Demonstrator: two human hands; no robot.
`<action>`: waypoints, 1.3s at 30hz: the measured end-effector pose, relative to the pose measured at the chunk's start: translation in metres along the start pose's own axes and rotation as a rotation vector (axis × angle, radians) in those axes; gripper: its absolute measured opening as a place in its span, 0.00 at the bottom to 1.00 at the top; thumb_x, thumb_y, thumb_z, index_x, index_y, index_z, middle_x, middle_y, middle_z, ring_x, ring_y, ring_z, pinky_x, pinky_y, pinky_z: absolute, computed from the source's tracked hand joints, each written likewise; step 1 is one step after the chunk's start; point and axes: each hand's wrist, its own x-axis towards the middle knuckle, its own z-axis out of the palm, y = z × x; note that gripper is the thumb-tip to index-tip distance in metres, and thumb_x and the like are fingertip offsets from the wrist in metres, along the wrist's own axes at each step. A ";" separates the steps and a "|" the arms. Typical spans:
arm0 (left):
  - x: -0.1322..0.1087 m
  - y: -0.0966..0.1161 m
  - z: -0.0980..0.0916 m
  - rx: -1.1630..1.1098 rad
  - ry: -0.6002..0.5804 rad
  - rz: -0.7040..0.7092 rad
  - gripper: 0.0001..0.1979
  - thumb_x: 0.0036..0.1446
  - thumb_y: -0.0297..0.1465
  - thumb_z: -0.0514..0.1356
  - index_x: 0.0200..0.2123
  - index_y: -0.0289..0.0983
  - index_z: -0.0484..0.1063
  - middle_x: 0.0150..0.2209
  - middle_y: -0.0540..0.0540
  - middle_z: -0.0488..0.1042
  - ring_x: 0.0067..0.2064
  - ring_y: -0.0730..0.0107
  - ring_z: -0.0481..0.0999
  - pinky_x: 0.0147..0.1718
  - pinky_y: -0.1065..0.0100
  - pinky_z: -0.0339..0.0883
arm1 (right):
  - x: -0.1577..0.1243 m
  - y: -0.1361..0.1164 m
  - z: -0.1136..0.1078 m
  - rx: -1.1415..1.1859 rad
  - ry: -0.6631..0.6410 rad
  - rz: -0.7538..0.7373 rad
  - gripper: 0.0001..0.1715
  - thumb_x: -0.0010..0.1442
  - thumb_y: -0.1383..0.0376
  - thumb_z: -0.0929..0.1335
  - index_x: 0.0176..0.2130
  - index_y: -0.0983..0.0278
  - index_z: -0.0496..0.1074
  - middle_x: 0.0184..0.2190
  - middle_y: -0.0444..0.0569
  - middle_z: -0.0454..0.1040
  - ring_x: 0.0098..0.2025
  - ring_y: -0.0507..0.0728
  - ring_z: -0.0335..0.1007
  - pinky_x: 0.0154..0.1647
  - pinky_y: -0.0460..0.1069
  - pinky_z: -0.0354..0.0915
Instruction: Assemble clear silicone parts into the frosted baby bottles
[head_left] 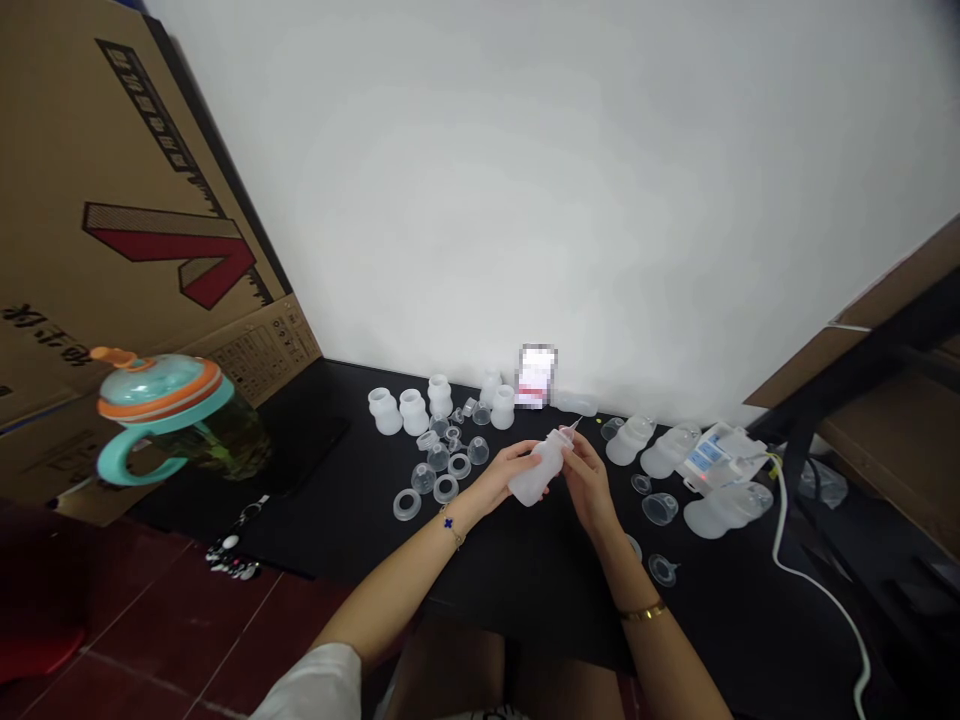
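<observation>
The left hand's [512,474] fingers are wrapped round a white feeding bottle [534,482], pressing its side; the right hand's [589,482] fingers close on its neck end, though I cannot tell whether they also pinch the slim pointed piece [574,424] there. The bottle is held above the black tabletop [480,565], tilted with its neck up to the right; it looks cloudy, matt and smooth, with a rounded body.

Just left of the hands lie clear domed caps [424,478] and ring collars [407,505], with open white bottles [386,412] upright behind them. A phone [536,375], its screen blurred, leans against the bare white wall [465,200]. To the right are more bottles [631,440], caps and a white device [718,458] with a blue label, near a white cable [821,588]. Farther left stands a teal-handled tumbler [169,390] with an orange-trimmed lid, near a beaded strap [231,555] at the table edge. A large printed cardboard box [127,190] rises behind it; red floor tiles [172,640] show below.
</observation>
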 end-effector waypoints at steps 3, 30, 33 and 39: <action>0.000 0.001 -0.003 -0.060 -0.055 -0.034 0.30 0.58 0.44 0.67 0.57 0.31 0.70 0.41 0.34 0.81 0.29 0.63 0.80 0.28 0.66 0.74 | -0.001 -0.003 0.001 0.029 -0.028 0.007 0.23 0.53 0.56 0.78 0.49 0.55 0.79 0.46 0.48 0.79 0.47 0.60 0.73 0.46 0.55 0.70; 0.002 -0.001 -0.002 0.001 -0.042 0.018 0.30 0.58 0.44 0.66 0.58 0.32 0.71 0.40 0.37 0.81 0.28 0.65 0.79 0.28 0.66 0.73 | -0.001 -0.007 0.000 -0.026 -0.032 0.002 0.23 0.52 0.54 0.78 0.48 0.54 0.79 0.48 0.48 0.79 0.50 0.63 0.73 0.47 0.56 0.70; 0.001 0.001 0.000 0.003 -0.019 0.022 0.32 0.56 0.43 0.67 0.58 0.31 0.71 0.39 0.36 0.81 0.27 0.64 0.79 0.28 0.66 0.73 | -0.001 -0.007 0.001 -0.047 -0.023 0.009 0.24 0.52 0.53 0.78 0.48 0.55 0.79 0.47 0.48 0.79 0.48 0.63 0.73 0.41 0.54 0.69; 0.000 0.001 0.002 0.006 0.004 0.032 0.35 0.55 0.44 0.69 0.60 0.31 0.70 0.39 0.36 0.82 0.28 0.65 0.79 0.28 0.66 0.73 | -0.001 -0.006 0.001 -0.051 -0.016 0.011 0.25 0.51 0.52 0.78 0.48 0.55 0.78 0.46 0.47 0.79 0.45 0.62 0.73 0.37 0.53 0.67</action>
